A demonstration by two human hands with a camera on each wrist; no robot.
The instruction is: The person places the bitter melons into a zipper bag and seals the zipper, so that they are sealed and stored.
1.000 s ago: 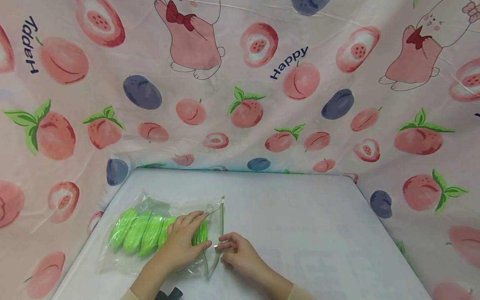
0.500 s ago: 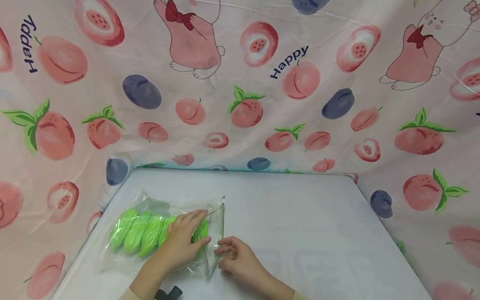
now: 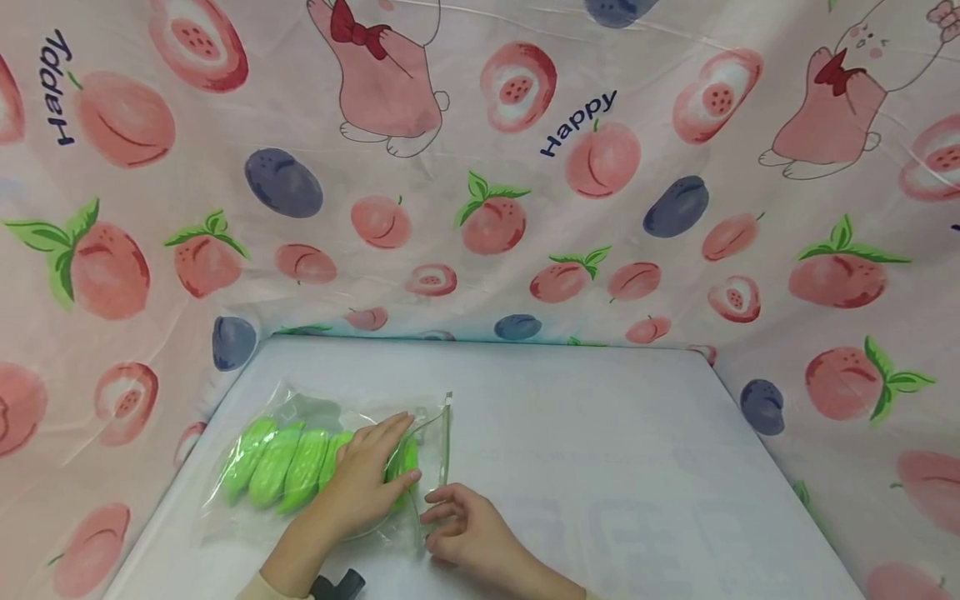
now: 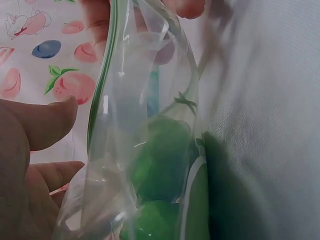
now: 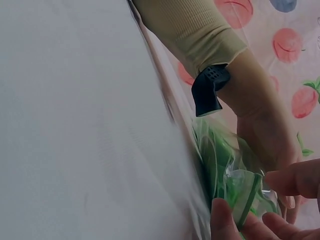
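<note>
A clear zip bag [image 3: 258, 529] lies flat on the left part of the table, holding several bright green, elongated, bumpy pieces [image 3: 270, 475]. Its opening, with a green-edged zip strip [image 3: 447, 433], faces right. My left hand [image 3: 367, 475] rests on top of the bag near the opening, fingers extended, covering some of the green pieces. At the opening's near corner, my right hand [image 3: 476, 533] has its fingers curled, with the bag's edge pinched between thumb and fingers. The right wrist view shows the zip strip [image 5: 248, 200] running down between the thumb and fingers.
A white table [image 3: 600, 433] lies under everything, with a peach-patterned cloth [image 3: 442, 200] hanging behind it and at both sides. A black wrist device [image 3: 341, 585] sits by the left wrist at the near edge.
My right hand has slid along the bag's opening toward the near corner. My left hand has stayed on the bag, its fingers reaching slightly farther forward.
</note>
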